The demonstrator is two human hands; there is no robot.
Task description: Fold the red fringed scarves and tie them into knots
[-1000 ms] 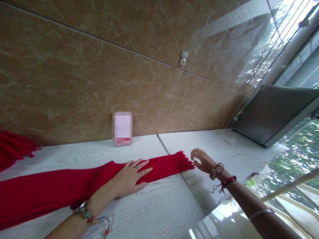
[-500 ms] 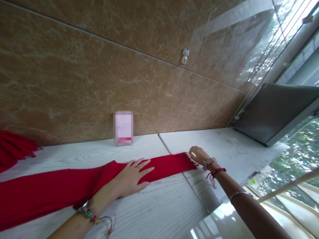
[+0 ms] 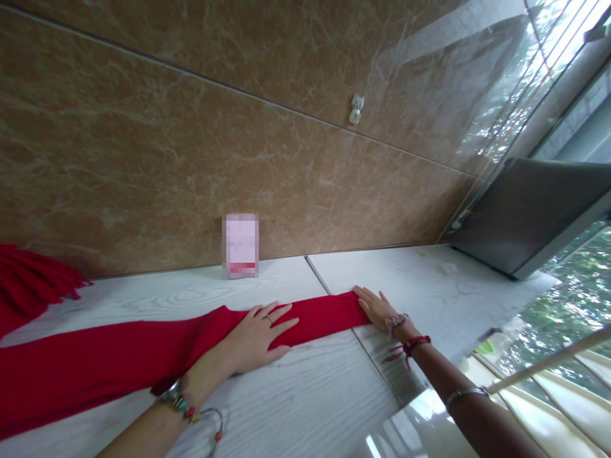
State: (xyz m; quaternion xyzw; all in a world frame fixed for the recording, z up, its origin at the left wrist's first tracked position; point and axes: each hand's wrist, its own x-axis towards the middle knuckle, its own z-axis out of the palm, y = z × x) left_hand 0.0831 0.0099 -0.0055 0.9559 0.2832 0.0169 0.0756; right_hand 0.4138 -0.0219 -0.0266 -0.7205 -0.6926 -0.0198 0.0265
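Forearms (image 3: 147, 423) of the person extend upward from the lower edge of the view. The left wrist carries a bracelet of coloured beads (image 3: 191, 415) with a trailing cord; the right arm carries a metal bangle (image 3: 465, 395), a red cord band (image 3: 416, 344) and a scrunchie (image 3: 396, 323). The left hand (image 3: 258, 340) rests palm down, fingers spread, on the red scarf (image 3: 95, 350). The right hand (image 3: 376, 310) lies flat across the right end of the scarf, fingers extended. The scarf is laid lengthwise on the white wood-grain countertop (image 3: 305, 401), running in from the left edge of the view and crossing the counter seam (image 3: 317, 277) just before the right hand. Beyond it, at far left, lies a red fringe (image 3: 41, 277), which appears to belong to the same scarf, although any connection falls outside the view. A pixelated pale pink item (image 3: 242, 245) stands upright before the brown marbled wall (image 3: 143, 159). A white cat-shaped fixture (image 3: 356, 109) is mounted on that wall. Green foliage (image 3: 568, 299) shows outside at far right.
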